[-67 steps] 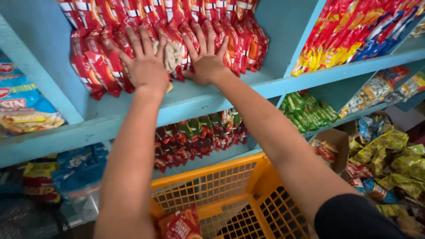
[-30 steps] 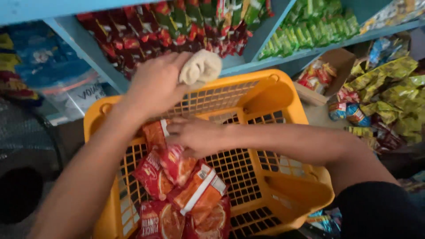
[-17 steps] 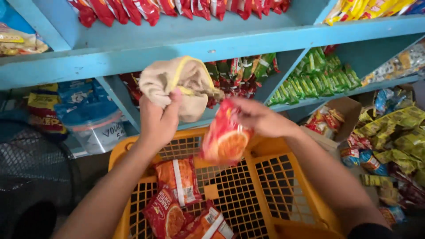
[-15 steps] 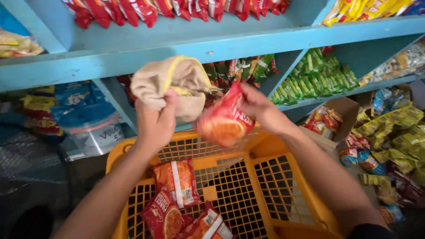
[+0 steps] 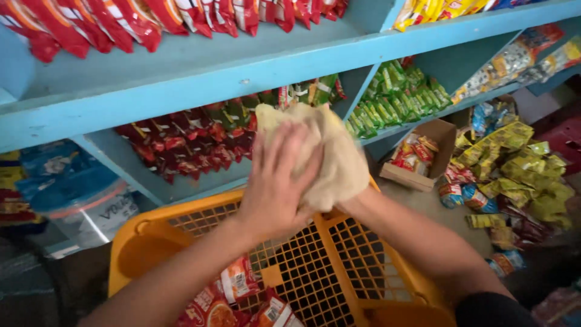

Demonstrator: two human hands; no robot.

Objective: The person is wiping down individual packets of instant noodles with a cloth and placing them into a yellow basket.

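My left hand [image 5: 278,181] lies flat with fingers spread on a crumpled beige cloth [image 5: 339,151], pressing it above the orange plastic basket [image 5: 339,242]. My right forearm [image 5: 411,242] runs up under the cloth from the right, and the cloth covers that hand. The red snack packet it held a moment ago is hidden. Several red and orange snack packets [image 5: 236,293] lie in the bottom of the basket.
Blue shelves [image 5: 181,91] stand close ahead, with red packets [image 5: 121,24] on top, dark red packets [image 5: 181,145] below and green packets [image 5: 393,97] to the right. A cardboard box [image 5: 417,157] and loose yellow-green packets [image 5: 520,175] lie on the floor at right.
My right hand lifted a red packet out of the basket and brought it up to the cloth. The cloth and my left hand now cover the packet and my right hand.
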